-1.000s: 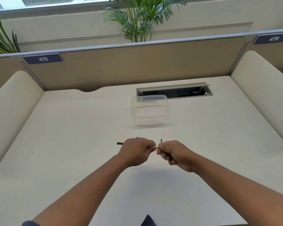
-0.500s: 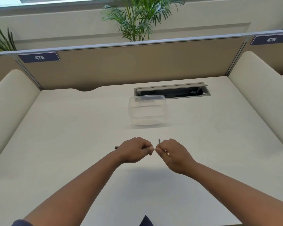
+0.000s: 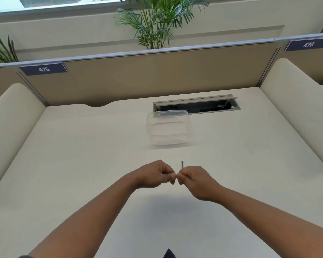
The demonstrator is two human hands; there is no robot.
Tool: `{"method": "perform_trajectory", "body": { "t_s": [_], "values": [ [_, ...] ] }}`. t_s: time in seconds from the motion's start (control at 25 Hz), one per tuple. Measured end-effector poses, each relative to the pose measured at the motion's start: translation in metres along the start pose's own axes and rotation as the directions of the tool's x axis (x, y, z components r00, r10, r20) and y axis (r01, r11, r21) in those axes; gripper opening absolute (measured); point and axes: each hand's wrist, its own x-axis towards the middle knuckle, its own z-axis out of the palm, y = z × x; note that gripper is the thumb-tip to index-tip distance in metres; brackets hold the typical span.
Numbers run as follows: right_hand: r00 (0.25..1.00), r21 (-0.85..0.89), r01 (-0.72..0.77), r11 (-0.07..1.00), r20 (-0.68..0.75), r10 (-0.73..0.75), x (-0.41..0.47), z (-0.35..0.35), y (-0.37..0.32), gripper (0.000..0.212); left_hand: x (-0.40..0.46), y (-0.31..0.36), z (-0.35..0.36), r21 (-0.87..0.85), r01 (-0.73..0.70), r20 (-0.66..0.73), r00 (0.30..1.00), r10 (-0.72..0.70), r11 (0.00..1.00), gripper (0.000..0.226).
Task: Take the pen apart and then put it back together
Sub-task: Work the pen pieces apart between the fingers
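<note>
Upward, pen [image 3: 182,164] pokes from right hand's [image 3: 196,180] grip.

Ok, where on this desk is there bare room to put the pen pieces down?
Bare desk lies left of the left hand, and right of the right hand out to the side panel. It is tighter behind: the clear container sits before the cable tray.

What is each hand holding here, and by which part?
The right hand pinches a thin dark pen part by its lower end. The left hand is curled tight, but whatever it holds is hidden.
</note>
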Motion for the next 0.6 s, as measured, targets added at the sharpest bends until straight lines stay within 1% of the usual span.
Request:
{"method": "perform_trajectory", "body": {
  "t_s": [0.04,0.08,0.12,0.16,0.24,0.28,0.32,0.36,0.4,0.44,0.48,0.52,0.56,0.6],
  "values": [
    [0.994,-0.12,0.106,0.987,-0.021,-0.109,-0.002,0.001,0.002,0.033,0.0,0.0,-0.002,-0.045,-0.007,0.029,1.0,0.009,0.999,0.029],
    [0.972,-0.248,0.219,0.944,-0.034,-0.234,-0.002,0.002,0.004,0.031,-0.001,0.0,-0.003,-0.074,-0.011,0.049,0.999,0.015,0.997,0.029],
    [0.933,-0.366,0.316,0.875,-0.045,-0.356,-0.003,0.002,0.006,0.027,-0.001,-0.001,-0.004,-0.091,-0.014,0.071,0.997,0.02,0.996,0.029],
    [0.891,-0.471,0.378,0.797,-0.049,-0.452,-0.004,0.003,0.008,0.024,-0.002,-0.001,-0.003,-0.103,-0.015,0.096,0.995,0.025,0.995,0.029],
    [0.799,-0.628,0.451,0.634,-0.033,-0.601,-0.005,0.002,0.013,0.021,-0.003,-0.001,-0.003,-0.129,-0.011,0.129,0.991,0.028,0.992,0.029],
    [0.768,-0.668,0.464,0.582,-0.024,-0.64,-0.005,0.001,0.016,0.021,-0.004,0.0,-0.003,-0.143,-0.006,0.131,0.991,0.025,0.99,0.029],
    [0.777,-0.672,0.452,0.587,-0.027,-0.629,-0.005,0.0,0.017,0.023,-0.004,0.001,-0.003,-0.145,0.002,0.118,0.993,0.016,0.989,0.03],
    [0.824,-0.639,0.405,0.655,-0.056,-0.564,-0.005,0.0,0.015,0.027,-0.003,0.002,-0.003,-0.115,0.011,0.086,0.996,-0.001,0.993,0.03],
    [0.892,-0.543,0.321,0.776,-0.1,-0.44,-0.003,0.0,0.011,0.032,-0.003,0.003,-0.002,-0.047,0.021,0.038,0.999,-0.019,0.999,0.03],
    [0.965,-0.359,0.196,0.913,-0.097,-0.245,-0.002,0.0,0.006,0.034,-0.002,0.004,-0.001,0.052,0.032,-0.017,0.999,-0.031,0.998,0.03],
    [0.999,-0.099,0.036,0.994,-0.026,-0.039,-0.001,-0.001,0.002,0.035,-0.002,0.005,0.001,0.156,0.037,-0.066,0.997,-0.027,0.987,0.029],
    [0.99,0.147,-0.132,0.98,0.077,0.121,0.001,-0.002,-0.001,0.035,-0.003,0.006,0.002,0.241,0.028,-0.104,0.995,-0.003,0.97,0.027],
    [0.959,0.322,-0.266,0.909,0.179,0.217,0.002,-0.004,-0.004,0.035,-0.004,0.008,0.004,0.301,0.003,-0.127,0.991,0.037,0.954,0.026],
    [0.929,0.418,-0.353,0.837,0.262,0.261,0.003,-0.007,-0.005,0.036,-0.004,0.009,0.006,0.348,-0.031,-0.139,0.987,0.084,0.937,0.025]
  ]
}}
